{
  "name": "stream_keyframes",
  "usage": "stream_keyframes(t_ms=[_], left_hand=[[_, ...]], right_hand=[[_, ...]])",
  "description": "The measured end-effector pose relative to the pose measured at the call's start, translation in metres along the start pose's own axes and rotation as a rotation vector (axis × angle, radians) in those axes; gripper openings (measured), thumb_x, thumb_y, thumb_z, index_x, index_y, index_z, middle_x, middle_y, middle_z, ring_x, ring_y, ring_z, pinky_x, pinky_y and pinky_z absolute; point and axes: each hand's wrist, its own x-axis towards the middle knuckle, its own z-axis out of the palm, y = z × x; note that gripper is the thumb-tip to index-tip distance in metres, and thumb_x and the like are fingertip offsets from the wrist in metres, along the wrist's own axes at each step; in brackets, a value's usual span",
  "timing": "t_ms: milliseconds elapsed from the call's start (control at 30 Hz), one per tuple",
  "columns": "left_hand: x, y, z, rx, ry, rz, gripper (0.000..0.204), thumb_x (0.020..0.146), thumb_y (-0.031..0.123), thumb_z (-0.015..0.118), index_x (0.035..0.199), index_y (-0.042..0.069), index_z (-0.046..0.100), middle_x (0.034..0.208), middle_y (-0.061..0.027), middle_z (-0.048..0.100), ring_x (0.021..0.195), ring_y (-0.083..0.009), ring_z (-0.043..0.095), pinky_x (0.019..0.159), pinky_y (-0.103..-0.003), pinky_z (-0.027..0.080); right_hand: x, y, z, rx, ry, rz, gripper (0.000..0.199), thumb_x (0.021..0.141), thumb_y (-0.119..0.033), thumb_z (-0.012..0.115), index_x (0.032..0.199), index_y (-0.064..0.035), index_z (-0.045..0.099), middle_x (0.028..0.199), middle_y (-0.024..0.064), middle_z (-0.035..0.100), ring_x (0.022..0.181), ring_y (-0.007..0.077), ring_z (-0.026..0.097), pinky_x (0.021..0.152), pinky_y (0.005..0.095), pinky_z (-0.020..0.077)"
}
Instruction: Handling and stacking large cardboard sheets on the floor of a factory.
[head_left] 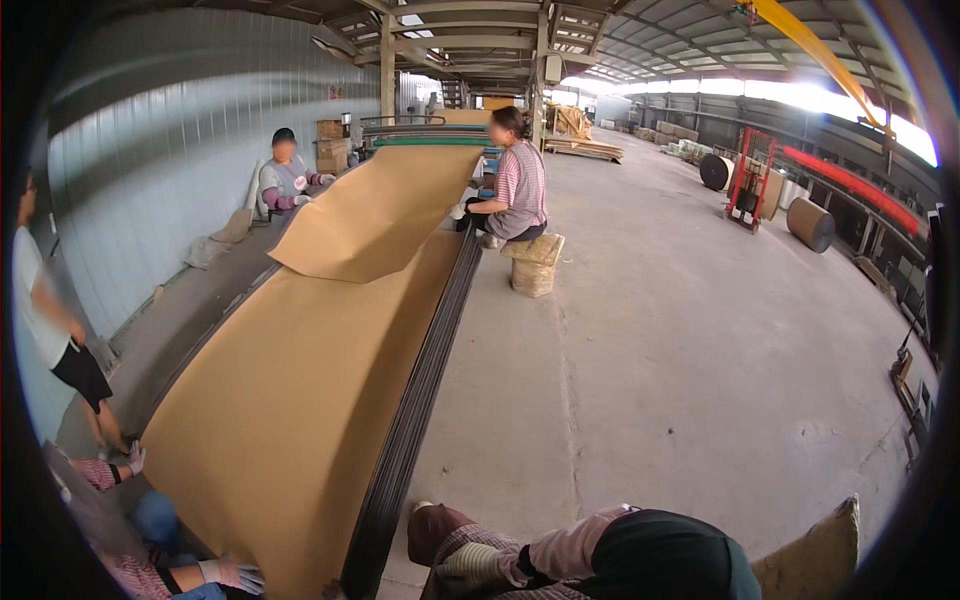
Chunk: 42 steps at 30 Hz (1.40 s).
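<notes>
At the lower edge, a pink-sleeved arm with a black band runs left into cream-striped knit fabric, probably around my right hand; its fingers cannot be made out. The nearest thing is a dark stack of long thin strips or sheet edges along the table's right side. My left hand does not show. A broad brown sheet, like kraft paper, covers the long table. Farther along, a second brown sheet is raised and curled. Dark green cloth bulges at the bottom.
Gloved hands of a person at lower left rest by the sheet. One person stands far left; another sits right on a wrapped stool. A person stands by the wall. Rolls and a red lifter stand right.
</notes>
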Motion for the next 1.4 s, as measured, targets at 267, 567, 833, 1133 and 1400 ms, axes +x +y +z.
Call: stream_keyframes(t_ms=[267,567,833,1133,1400], left_hand=[[0.001,0.000,0.006,0.007,-0.012,0.039,0.083,0.080,0.044,0.064,0.145,0.008,0.027,0.148,-0.0194,0.028,0.137,-0.0375,0.023,0.113,-0.042,0.024],[0.018,0.013,-0.003,-0.096,-0.048,0.119,0.086,0.082,0.046,0.064,0.147,0.010,0.021,0.149,-0.0176,0.028,0.136,-0.0388,0.023,0.112,-0.042,0.025],[0.028,0.030,-0.016,-0.099,0.004,0.094,0.082,0.083,0.045,0.063,0.146,0.011,0.023,0.145,-0.0165,0.033,0.131,-0.0347,0.031,0.108,-0.042,0.029],[0.041,0.035,-0.024,-0.219,0.071,0.072,0.077,0.085,0.045,0.062,0.145,0.012,0.026,0.142,-0.0153,0.040,0.126,-0.0300,0.039,0.104,-0.041,0.033],[0.045,0.025,-0.034,-0.984,0.192,-0.200,0.073,0.087,0.045,0.061,0.144,0.012,0.029,0.138,-0.0141,0.046,0.122,-0.0259,0.046,0.100,-0.041,0.037]], right_hand=[[0.004,0.000,-0.008,-0.108,-0.092,-0.016,0.030,0.083,-0.026,0.061,0.108,-0.0088,0.064,0.101,0.0135,0.065,0.097,0.0296,0.062,0.084,0.0365,0.0497],[0.004,-0.012,-0.013,-0.147,-0.084,-0.035,0.039,0.081,-0.039,0.062,0.112,-0.0157,0.062,0.102,0.0086,0.065,0.098,0.0272,0.061,0.082,0.0383,0.0479],[0.013,0.017,0.015,-0.108,0.126,-0.184,0.034,0.073,-0.043,0.064,0.093,-0.0162,0.064,0.082,0.0108,0.065,0.074,0.0302,0.063,0.068,0.0443,0.0491],[0.010,0.020,0.010,-0.105,0.072,-0.122,0.029,0.082,-0.028,0.061,0.103,-0.0081,0.064,0.095,0.0132,0.065,0.089,0.0300,0.063,0.080,0.0386,0.0497],[0.021,0.010,0.004,-0.155,-0.100,-0.078,0.031,0.084,-0.033,0.059,0.092,-0.0034,0.062,0.081,0.0170,0.065,0.075,0.0361,0.063,0.067,0.0427,0.0508]])
